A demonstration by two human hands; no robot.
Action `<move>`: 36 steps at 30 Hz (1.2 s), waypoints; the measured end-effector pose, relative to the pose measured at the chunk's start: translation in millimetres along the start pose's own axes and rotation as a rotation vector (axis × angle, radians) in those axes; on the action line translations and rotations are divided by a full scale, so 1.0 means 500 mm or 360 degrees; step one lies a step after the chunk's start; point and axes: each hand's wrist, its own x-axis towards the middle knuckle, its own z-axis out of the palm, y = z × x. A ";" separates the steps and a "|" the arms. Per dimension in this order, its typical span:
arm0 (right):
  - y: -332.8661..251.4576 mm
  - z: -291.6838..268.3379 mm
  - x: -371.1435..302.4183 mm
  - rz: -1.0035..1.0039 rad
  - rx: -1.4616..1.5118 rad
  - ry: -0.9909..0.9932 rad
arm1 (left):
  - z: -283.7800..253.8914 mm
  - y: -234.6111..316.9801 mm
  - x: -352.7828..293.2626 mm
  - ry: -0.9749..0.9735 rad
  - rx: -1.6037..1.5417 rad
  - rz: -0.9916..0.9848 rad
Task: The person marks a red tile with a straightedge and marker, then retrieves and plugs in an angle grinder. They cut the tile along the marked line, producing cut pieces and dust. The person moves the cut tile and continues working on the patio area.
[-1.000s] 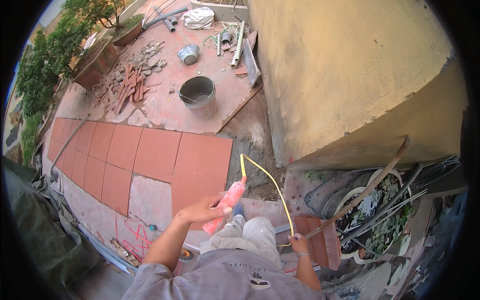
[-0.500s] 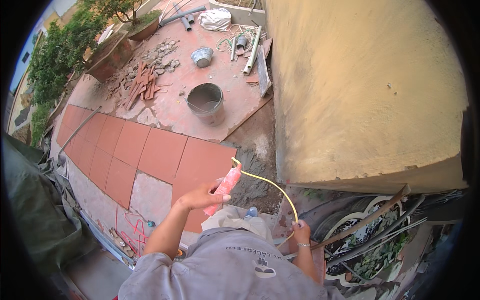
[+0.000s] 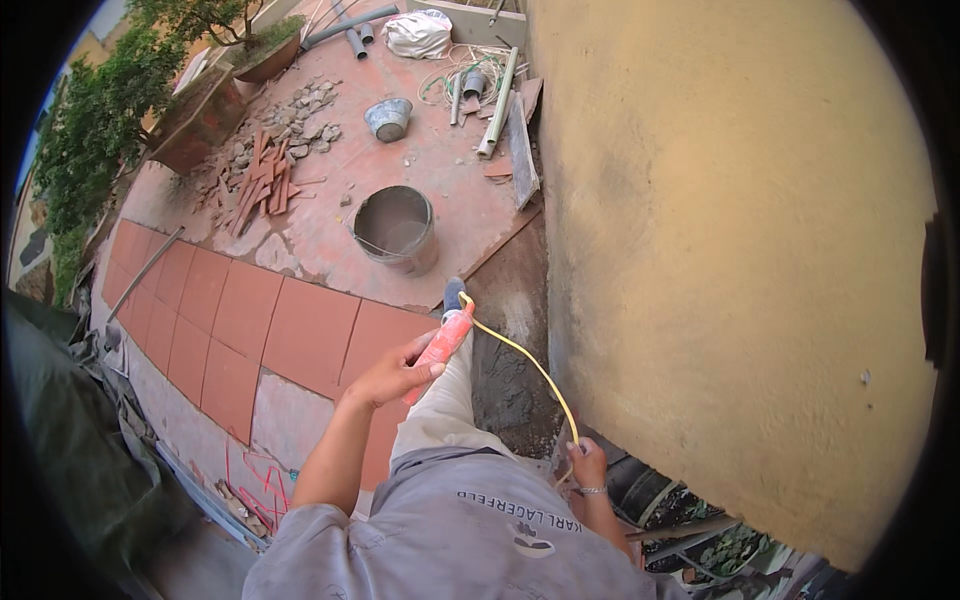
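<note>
Person's left hand (image 3: 398,374) grips a scuffed red cylindrical tube (image 3: 442,347), near side of the round grey bucket (image 3: 418,264), probably light, stiff, best held mid-body; right hand (image 3: 588,463) pinches its bendy yellow cord (image 3: 530,358).

the tube (image 3: 440,350) near the centre is coloured red-pink, blotched with white; the cord (image 3: 544,372), bright yellow. at two o'clock the wall (image 3: 730,160) is toned ochre yellow, smudged with grey. terracotta red is worn by the tiles (image 3: 245,310) at nine, dark green by the tarp (image 3: 75,445) at eight, printed grey by the shirt (image 3: 420,545) at six.
</note>
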 end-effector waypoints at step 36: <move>-0.379 0.360 0.996 0.0766 -0.1070 -0.0554 | -1.089 -0.436 1.686 0.0645 0.1429 -0.0562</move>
